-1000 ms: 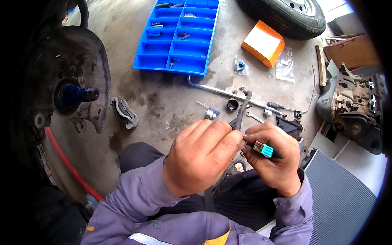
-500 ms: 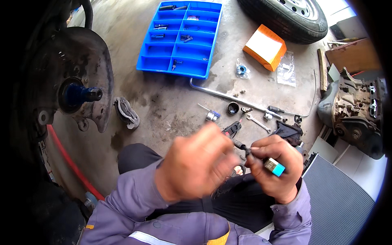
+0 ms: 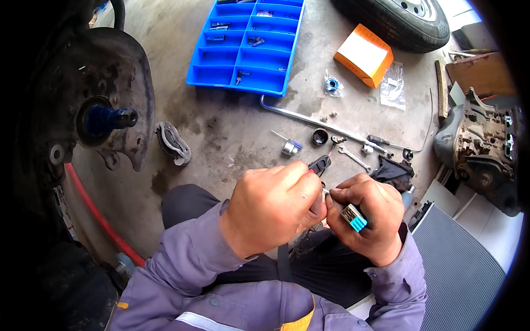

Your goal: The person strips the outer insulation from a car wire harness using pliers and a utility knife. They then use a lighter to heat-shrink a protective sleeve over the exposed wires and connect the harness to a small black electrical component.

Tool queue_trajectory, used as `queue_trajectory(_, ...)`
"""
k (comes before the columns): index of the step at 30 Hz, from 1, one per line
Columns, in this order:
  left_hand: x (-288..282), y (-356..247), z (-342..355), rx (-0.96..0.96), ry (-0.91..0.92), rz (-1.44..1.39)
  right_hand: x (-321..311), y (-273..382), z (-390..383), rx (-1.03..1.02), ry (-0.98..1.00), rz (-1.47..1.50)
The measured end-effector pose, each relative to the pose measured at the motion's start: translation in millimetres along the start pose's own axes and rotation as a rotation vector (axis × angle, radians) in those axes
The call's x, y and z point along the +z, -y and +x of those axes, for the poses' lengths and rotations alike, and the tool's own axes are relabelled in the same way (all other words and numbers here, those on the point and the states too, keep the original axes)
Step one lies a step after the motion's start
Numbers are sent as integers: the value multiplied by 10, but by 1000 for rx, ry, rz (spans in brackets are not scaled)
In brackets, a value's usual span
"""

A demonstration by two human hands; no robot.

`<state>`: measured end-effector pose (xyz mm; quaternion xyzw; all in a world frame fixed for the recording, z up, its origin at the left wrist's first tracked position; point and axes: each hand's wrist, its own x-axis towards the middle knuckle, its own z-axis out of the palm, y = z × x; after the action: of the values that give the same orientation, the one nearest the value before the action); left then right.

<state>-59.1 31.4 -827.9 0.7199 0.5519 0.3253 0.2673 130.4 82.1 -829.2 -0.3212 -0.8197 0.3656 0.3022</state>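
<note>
My left hand point(image 3: 270, 207) is closed, its thumb and fingers pinched close to my right fingertips. What lies in that pinch is mostly hidden; only a small pale and dark bit shows between the hands. My right hand point(image 3: 371, 212) is closed around a small metal block with a teal end point(image 3: 354, 217), which sticks out from the palm side. Both hands hang above my lap. Just beyond them on the floor are a black-handled tool point(image 3: 319, 165) and an open-ended wrench point(image 3: 355, 158).
A blue compartment tray point(image 3: 237, 74) holds several small parts. Around it are an orange box point(image 3: 364, 55), a tyre point(image 3: 395, 22) and a long metal bar point(image 3: 314, 124). At left stands a hub with its shield point(image 3: 113, 118); at right, an engine block point(image 3: 480, 149) and a radiator point(image 3: 458, 265).
My left hand, blurred before, has settled beside my right fingertips with its fingers pinched. The teal-ended block has tilted slightly in my right hand. The whole view has shifted a little.
</note>
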Motion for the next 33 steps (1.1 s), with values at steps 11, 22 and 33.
queue_trajectory(11,12,138,-54,-295,-65,-356,39,-101,177,143,78,75)
queue_trajectory(22,21,218,4,126,24,-16,-147,-168,193,932,451,860)
queue_trajectory(33,-4,227,-104,77,110,-235,-9,24,-106,940,501,1064)
